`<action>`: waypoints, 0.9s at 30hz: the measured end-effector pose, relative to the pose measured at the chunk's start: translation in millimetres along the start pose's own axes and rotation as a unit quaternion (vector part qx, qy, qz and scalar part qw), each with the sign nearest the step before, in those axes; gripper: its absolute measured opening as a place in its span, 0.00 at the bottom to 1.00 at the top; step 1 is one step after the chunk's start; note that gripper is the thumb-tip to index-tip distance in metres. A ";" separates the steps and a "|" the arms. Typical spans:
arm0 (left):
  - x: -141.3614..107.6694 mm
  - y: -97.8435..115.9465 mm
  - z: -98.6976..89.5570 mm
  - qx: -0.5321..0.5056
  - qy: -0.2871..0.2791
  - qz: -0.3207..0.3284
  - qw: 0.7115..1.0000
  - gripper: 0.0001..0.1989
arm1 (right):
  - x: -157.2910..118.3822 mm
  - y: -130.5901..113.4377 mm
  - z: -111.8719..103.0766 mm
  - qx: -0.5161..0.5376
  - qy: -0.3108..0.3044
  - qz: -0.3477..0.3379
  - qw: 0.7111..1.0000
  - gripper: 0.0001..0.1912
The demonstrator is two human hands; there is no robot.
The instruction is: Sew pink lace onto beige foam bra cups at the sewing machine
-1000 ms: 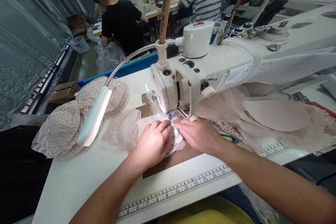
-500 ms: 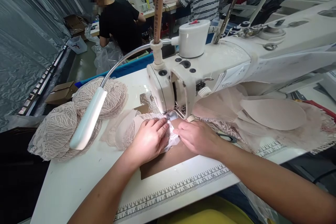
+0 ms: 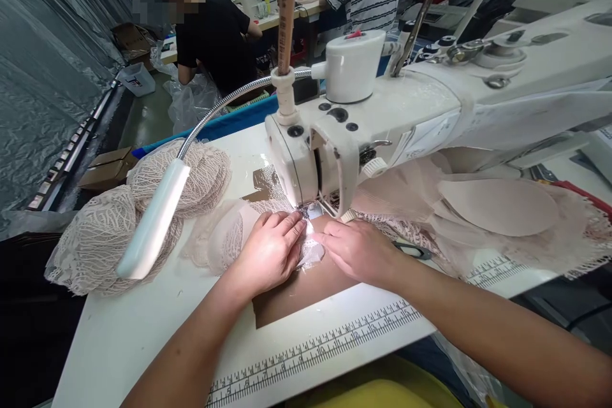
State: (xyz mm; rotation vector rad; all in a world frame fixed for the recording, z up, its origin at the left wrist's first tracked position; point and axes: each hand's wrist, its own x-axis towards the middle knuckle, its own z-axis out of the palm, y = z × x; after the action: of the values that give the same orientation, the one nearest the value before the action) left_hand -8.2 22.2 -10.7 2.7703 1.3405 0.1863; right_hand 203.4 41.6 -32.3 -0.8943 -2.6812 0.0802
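Observation:
Close to the needle of a white sewing machine (image 3: 294, 159), my left hand (image 3: 270, 248) lies palm down with fingers stretched over a piece of pale lace fabric (image 3: 229, 239). My right hand (image 3: 356, 248) is closed, thumb and finger pinching the near right edge of a small white lit part of the fabric (image 3: 313, 248). The presser foot (image 3: 306, 210) sits just beyond my left fingertips, and the needle itself is hard to make out. Under both hands is a brown sheet (image 3: 296, 299) fixed to the white table (image 3: 143, 338).
A bendable lamp (image 3: 155, 220) arches over stacked lace pieces (image 3: 95, 239) at the left. Sheer beige fabric pieces (image 3: 497, 207) and dark-handled thread snips (image 3: 414, 250) lie right of the machine. A printed ruler (image 3: 315, 354) lines the near edge. Two people work beyond.
My hands keep almost the same places at the needle, with the white fabric part shifted very slightly. The whole view has tilted a little.

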 end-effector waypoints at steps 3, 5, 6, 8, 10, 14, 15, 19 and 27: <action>-0.4 -1.1 0.8 0.014 0.009 0.010 1.000 0.17 | -0.3 0.1 -1.0 -0.001 0.007 -0.009 1.000 0.14; -1.1 -1.0 2.0 0.018 0.013 0.018 1.000 0.17 | -0.7 0.4 -1.9 0.005 0.007 -0.022 1.000 0.13; -1.4 -0.9 2.7 0.018 0.014 0.021 1.000 0.17 | -0.9 0.7 -2.1 0.007 0.006 -0.026 1.000 0.12; -1.7 -0.9 3.8 0.017 0.014 0.023 1.000 0.17 | -1.3 1.1 -2.3 0.013 0.004 -0.030 0.999 0.11; -1.4 -1.4 4.4 0.018 0.013 0.019 1.000 0.18 | -1.6 1.4 -2.1 0.019 0.004 -0.030 0.999 0.11; 0.2 -4.2 4.5 0.018 0.008 0.008 1.000 0.18 | -1.6 1.1 -2.1 0.030 -0.001 -0.028 0.999 0.10; 0.6 -5.1 4.5 0.017 0.007 0.007 1.000 0.18 | -1.5 0.8 -2.3 0.030 -0.004 -0.027 0.999 0.10; 0.7 -7.2 4.2 0.019 0.010 0.006 1.000 0.19 | -0.6 -0.4 -3.1 0.027 -0.013 -0.018 0.999 0.10; -2.6 3.3 4.9 0.038 0.018 0.015 0.999 0.18 | 0.1 -0.7 -1.5 0.024 -0.019 -0.008 1.000 0.10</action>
State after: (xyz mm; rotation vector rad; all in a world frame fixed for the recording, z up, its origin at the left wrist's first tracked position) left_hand -6.6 18.2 -15.4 2.8643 1.3432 0.1926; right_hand 203.3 41.1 -30.8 -0.8635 -2.7085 0.1583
